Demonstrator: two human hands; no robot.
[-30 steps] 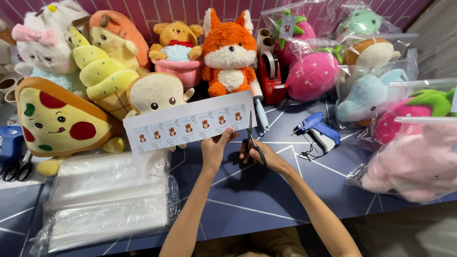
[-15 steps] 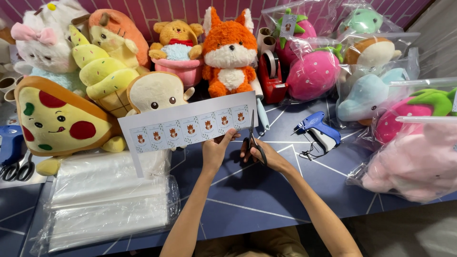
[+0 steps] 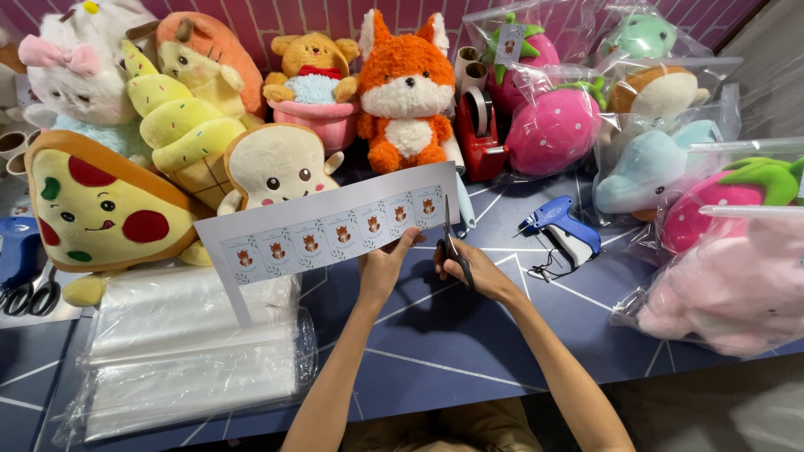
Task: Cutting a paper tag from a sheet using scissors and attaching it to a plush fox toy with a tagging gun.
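Observation:
My left hand [image 3: 385,264] pinches the lower edge of a long white paper strip [image 3: 327,230] printed with a row of small fox pictures, holding it up over the blue table [image 3: 435,343]. My right hand [image 3: 469,268] grips a pair of black-handled scissors [image 3: 450,238], blades pointing up at the strip's right end, between the last two pictures. An orange fox plush [image 3: 406,84] sits just behind the strip.
Plush toys line the back: a pizza slice [image 3: 92,201], toast [image 3: 272,163], ice-cream cone [image 3: 180,138]. Bagged plush toys [image 3: 720,268] fill the right side. A red tape dispenser [image 3: 477,134], a blue tagging gun [image 3: 565,226] and a stack of clear bags [image 3: 184,351] lie nearby.
The paper strip has tilted slightly, its left end dropping lower. The scissors stay at the strip's right end, blades a little further up into the paper.

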